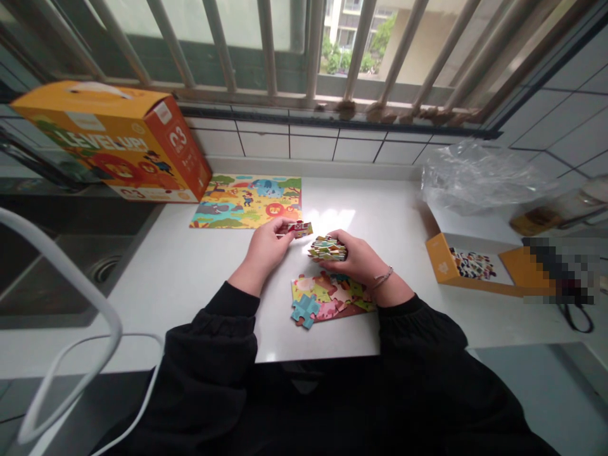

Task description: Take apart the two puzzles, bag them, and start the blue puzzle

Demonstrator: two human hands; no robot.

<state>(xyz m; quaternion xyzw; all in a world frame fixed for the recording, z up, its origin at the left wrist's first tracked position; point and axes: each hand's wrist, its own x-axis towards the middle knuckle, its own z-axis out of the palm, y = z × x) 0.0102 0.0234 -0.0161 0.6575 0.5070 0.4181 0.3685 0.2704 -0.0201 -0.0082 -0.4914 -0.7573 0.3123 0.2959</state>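
Note:
Between its thumb and fingers, my left hand pinches a red and green puzzle piece. Close by on the right, my right hand is wrapped round a thick stack of puzzle pieces, their edges facing left. Below the hands lies a partly joined puzzle in pink, green and brown; my right wrist hides some of its right side. A loose-looking blue puzzle piece overlaps its lower left corner. Behind my left hand, a picture sheet with a lion, an elephant and a hippo lies flat on the counter.
An orange puzzle box stands at the back left beside the sink. On the right, an open orange box holds small pieces, with clear plastic wrap behind it. A white curved tube crosses the left foreground.

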